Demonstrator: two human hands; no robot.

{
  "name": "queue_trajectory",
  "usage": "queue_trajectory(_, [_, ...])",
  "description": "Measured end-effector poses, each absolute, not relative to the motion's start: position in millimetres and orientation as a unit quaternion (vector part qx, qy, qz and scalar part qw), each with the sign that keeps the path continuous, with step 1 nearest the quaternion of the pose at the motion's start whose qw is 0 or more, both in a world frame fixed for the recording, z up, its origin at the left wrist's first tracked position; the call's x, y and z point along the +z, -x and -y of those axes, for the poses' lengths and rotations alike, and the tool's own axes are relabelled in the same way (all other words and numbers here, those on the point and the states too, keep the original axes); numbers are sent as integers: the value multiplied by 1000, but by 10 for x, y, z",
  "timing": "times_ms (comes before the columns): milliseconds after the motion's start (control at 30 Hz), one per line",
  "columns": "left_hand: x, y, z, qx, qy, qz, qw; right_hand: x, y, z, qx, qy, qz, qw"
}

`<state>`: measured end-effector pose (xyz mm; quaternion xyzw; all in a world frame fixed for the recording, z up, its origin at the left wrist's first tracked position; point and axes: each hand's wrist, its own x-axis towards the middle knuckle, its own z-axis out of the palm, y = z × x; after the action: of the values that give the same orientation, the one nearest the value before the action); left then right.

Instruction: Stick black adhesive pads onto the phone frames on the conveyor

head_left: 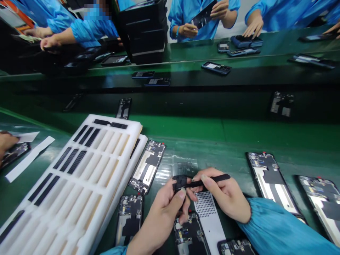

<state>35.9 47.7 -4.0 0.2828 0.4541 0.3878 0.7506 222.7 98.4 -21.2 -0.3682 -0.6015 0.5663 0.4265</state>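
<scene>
A small black part (181,181) is held up just above the counter (228,156), in the near middle of the scene, by the left hand (167,203); its fingers are closed on it, with the thumb at the near side. It seems to be raised clear of the phones so that it can be viewed and reached easily. A slim black tool (215,181), perhaps tweezers, is clamped between the thumb and fingers of the right hand (224,196), probably gripped along its shaft for fine control. Its tip is brought to the part, though whether they touch cannot be told. Below the hands, an opened phone (190,233) is laid left of a white sheet with black dots (205,205), both presumably kept within short reach. To the left, a white foam tray (132,131) is stacked on a second tray (143,142); black strips (69,159) are set in some slots, likely so that they are kept sorted and separate. More opened phones are spread face-up to the right, among them one phone (273,180) beyond the right sleeve (278,225).
</scene>
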Motion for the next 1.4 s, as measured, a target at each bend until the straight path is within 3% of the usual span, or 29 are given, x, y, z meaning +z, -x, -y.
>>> queue_trajectory(267, [-11,-368,-480,389,-263,-453,758,-157,-2296,-960,500,385,656,414])
queue_trajectory(367, [38,-333,-460,332,-329,-471,748,-39,-2514,-997,456,433,654,422])
queue_trajectory(433, [66,-280,-420,272,-430,-533,676,-14,-2729,-1003,436,471,641,421])
queue_trajectory(533, [82,-205,-344,178,-635,-575,484,-96,-3004,-913,485,447,659,362])
queue_trajectory(667, [73,-218,-255,5,-880,-411,236,-280,-3119,-694,526,356,714,293])
queue_trajectory(767, [43,-304,-190,-72,-928,-335,143,-331,-3098,-613,529,333,727,286])
queue_trajectory(1400, [6,-474,-52,-99,-924,-360,84,-290,-3084,-671,499,300,768,268])
